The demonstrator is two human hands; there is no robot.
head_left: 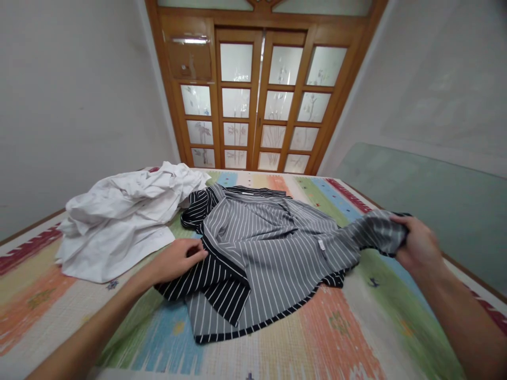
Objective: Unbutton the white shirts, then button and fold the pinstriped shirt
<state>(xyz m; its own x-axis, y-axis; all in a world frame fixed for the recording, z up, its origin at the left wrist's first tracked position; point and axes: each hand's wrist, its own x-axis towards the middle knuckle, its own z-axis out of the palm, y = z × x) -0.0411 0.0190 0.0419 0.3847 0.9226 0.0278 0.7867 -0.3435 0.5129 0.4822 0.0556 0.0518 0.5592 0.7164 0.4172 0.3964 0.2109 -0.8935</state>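
Observation:
A striped garment (261, 248), grey on one side and black with white stripes on the other, lies rumpled in the middle of a colourful striped cover (340, 343). My left hand (178, 258) rests flat on its black striped edge at the left. My right hand (415, 243) grips a bunched grey striped end of the same garment and holds it lifted a little off the cover at the right.
A heap of white cloth (122, 216) lies at the left, touching the striped garment's far corner. Behind the cover stands a wooden door with frosted glass panes (257, 100). Pale walls close in on both sides.

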